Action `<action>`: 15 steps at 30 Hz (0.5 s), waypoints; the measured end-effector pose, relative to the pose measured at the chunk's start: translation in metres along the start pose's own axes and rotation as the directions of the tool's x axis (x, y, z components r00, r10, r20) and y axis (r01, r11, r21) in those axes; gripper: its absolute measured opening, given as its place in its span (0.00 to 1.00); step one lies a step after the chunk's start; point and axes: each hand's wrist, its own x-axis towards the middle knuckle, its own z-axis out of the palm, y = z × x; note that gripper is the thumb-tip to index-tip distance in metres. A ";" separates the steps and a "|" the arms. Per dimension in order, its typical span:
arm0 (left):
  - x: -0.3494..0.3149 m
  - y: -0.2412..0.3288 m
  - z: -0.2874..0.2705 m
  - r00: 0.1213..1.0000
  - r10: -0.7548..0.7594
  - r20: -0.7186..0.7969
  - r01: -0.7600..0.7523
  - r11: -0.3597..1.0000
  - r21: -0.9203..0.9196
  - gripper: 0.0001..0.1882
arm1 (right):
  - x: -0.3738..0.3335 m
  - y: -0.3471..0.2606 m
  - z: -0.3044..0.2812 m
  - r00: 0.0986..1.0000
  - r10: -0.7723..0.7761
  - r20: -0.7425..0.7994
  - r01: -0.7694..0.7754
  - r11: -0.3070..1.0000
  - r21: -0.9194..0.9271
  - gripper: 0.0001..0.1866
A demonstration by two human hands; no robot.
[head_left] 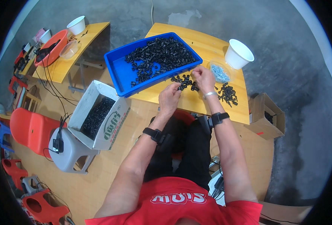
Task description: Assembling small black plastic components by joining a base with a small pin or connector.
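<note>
At the near edge of a blue tray, both of my hands work close together above the yellow wooden table. My left hand has its fingers closed, with a small black plastic part at the fingertips. My right hand is held in a pinch just beside it; whatever is between its fingers is too small or hidden to name. Several loose black parts lie between the hands. A heap of the same black parts fills much of the tray. Right of my right wrist lies a pile of slender black pieces.
A clear bowl of silvery screws and a white tub stand at the table's right. A cardboard box sits below that edge. Leftward, a white carton holds black parts beside a grey stool and red chair.
</note>
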 end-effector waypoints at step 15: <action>-0.005 0.024 0.015 0.902 -0.125 0.414 0.260 0.922 -0.288 0.09 | -0.084 0.016 -0.047 0.792 0.180 0.583 -0.610 0.207 0.765 0.05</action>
